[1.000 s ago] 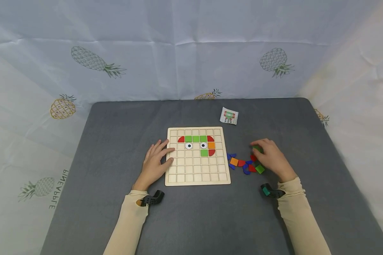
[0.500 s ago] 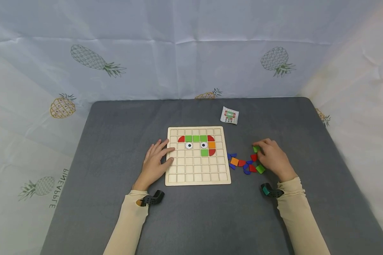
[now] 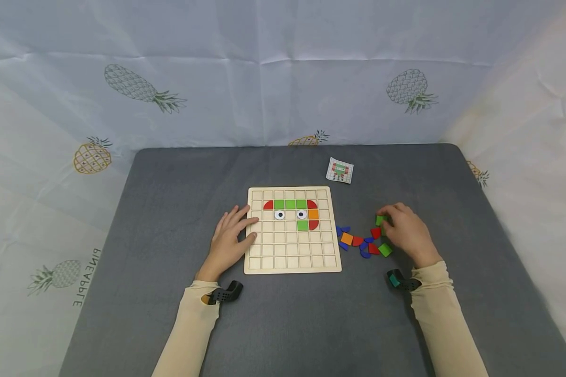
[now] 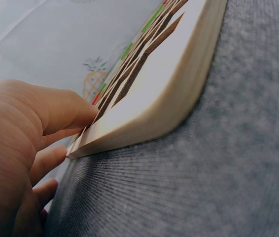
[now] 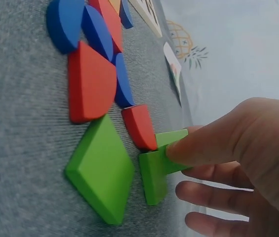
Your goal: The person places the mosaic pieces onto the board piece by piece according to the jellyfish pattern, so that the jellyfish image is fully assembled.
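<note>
Grid board lies flat near the middle of the tabletop, its far edge parallel to the tabletop's far edge. Left hand at the board's left edge: fingers straight and spread apart, fingertips resting on the rim and margin. Right hand off the board's right edge, toward the tabletop's right edge: thumb and index finger brought together on a green tile in a pinch, remaining fingers loosely bent below. A second green tile sits just beside the thumb tip; cannot tell whether it touches the pinched one. Nearer the tabletop's near edge, a third green tile lies flat, its corner by a red piece. Loose pieces form a chain from the board's right edge to the right hand: blue pieces, red ones, an orange square. Set in the board's far half: green squares, red rounded pieces, two eye tiles, one orange tile. Small printed card near the tabletop's far edge, beyond the board's far right corner.
</note>
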The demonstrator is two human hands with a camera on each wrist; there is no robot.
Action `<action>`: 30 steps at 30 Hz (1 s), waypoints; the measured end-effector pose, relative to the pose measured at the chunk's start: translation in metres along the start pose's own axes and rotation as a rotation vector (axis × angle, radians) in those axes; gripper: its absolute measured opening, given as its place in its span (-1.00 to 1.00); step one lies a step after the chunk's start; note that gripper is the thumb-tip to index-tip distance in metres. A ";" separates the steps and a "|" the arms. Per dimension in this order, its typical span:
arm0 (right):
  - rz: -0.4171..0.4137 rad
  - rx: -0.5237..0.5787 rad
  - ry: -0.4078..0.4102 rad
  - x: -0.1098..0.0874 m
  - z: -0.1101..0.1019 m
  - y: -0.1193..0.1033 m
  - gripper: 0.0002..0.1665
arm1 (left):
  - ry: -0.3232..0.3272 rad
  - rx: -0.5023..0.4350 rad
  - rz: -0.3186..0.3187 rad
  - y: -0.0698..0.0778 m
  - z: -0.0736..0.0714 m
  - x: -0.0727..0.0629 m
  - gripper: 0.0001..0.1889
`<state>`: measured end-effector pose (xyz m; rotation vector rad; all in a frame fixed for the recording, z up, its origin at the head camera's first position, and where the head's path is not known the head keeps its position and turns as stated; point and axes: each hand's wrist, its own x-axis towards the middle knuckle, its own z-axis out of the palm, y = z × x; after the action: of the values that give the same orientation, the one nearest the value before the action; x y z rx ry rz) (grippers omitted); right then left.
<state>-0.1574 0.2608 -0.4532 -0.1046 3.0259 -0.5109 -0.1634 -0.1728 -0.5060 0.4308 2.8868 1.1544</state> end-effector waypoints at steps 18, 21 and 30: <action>-0.117 0.205 0.031 0.011 -0.011 -0.019 -0.76 | 0.007 -0.011 0.001 0.003 -0.002 -0.001 -0.62; -0.136 0.228 0.005 0.015 -0.013 -0.025 -0.76 | 0.008 -0.017 0.004 0.004 -0.002 -0.001 -0.62; -0.167 0.254 -0.028 0.026 -0.016 -0.044 -0.76 | 0.004 -0.015 0.002 0.003 -0.002 -0.001 -0.61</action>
<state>-0.1818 0.2224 -0.4248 -0.3480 2.9095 -0.8928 -0.1622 -0.1721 -0.5020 0.4320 2.8795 1.1783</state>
